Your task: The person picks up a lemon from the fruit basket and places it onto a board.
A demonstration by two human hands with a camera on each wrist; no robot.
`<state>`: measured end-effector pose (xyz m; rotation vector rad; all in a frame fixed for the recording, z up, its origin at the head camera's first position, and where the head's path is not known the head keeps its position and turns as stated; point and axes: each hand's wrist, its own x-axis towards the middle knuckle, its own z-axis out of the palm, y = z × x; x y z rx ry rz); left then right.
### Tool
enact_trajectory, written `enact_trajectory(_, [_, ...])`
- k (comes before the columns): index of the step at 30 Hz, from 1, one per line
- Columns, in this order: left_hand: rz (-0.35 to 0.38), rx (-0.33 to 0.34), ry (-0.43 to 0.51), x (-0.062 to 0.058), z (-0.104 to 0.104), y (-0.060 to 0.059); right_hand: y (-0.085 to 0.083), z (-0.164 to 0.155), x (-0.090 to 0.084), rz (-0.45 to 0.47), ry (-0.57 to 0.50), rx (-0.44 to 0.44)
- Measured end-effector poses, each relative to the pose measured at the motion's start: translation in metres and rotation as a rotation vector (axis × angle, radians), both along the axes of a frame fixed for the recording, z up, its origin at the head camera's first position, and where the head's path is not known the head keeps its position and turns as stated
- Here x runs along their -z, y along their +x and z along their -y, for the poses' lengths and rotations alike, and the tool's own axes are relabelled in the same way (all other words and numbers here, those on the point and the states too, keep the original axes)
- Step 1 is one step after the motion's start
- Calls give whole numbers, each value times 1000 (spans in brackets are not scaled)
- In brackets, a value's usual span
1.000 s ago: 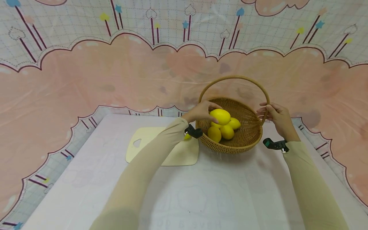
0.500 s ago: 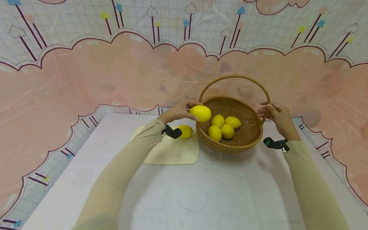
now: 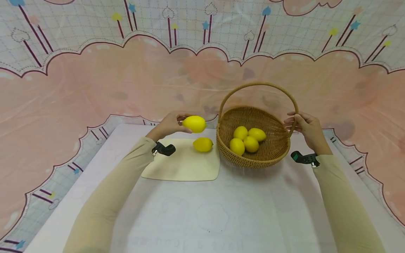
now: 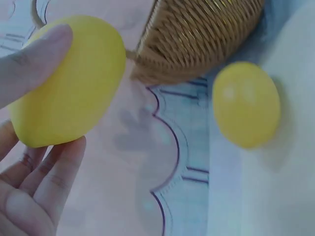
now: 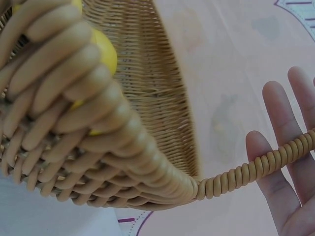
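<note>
A smooth, bright yellow lemon (image 3: 194, 124) is held in the left hand (image 3: 169, 124), fingers curled round it, above the far edge of the cutting board (image 3: 183, 165). Another lemon (image 3: 203, 144) lies below. The wicker basket (image 3: 253, 158) handle is touched by the right hand (image 3: 307, 128) with straight fingers.

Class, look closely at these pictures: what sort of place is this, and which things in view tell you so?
Probably a staged tabletop set rather than a real kitchen: a patterned cloth backdrop hangs behind the covered table, which bears only a cutting board and a wicker basket of lemons.
</note>
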<state>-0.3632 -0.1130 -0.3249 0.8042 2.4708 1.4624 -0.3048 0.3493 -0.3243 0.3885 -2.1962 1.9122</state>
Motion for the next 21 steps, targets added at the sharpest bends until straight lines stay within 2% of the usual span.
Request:
enact_trajectory(7, [26,-39,15,16,21,1,0,-1,0,-5,-4,-7])
enact_trajectory(14, [67,-96,-5,41,37,1,1,-1,1,-17,-9,-19])
enact_trajectory(21, [85,-120,29,65,47,0,0,-1,0,-17,-20,-28])
